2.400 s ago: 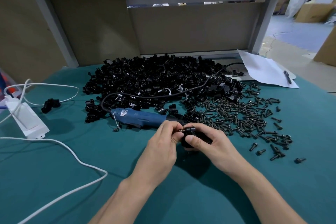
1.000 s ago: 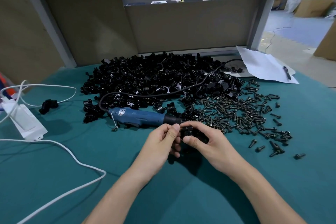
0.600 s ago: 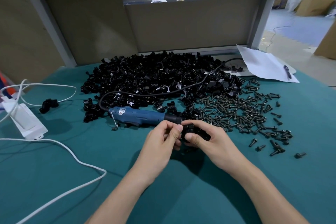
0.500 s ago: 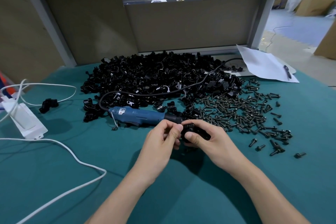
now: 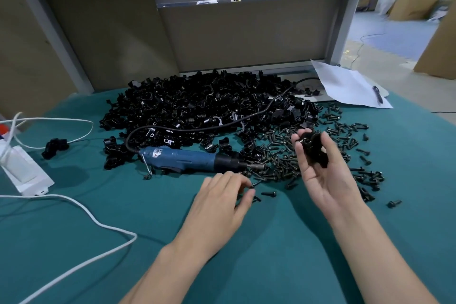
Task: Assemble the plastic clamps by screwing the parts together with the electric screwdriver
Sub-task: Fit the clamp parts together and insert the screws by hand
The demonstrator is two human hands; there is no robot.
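Clamp [image 5: 314, 149]: black, lumpy, detail too dark to read. Right hand [image 5: 325, 178] holds it above the screw pile [image 5: 283, 163], fingers curled round it. Left hand [image 5: 222, 202] low on desk [image 5: 74, 242], fingers half-bent, nothing gripped, tips by loose screw [image 5: 253, 184]. Tip: pinch screw by its head, keep clamp steady w/ hole facing up. Electric screwdriver [image 5: 182, 159] lies just behind.

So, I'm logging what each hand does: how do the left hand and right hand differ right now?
The left hand lies palm down, low over the teal cloth; the right hand is raised, palm up. The left hand's fingers reach loose black screws, whether pinching one is unclear; the right hand's fingers curl round a black plastic clamp. Both are bare.
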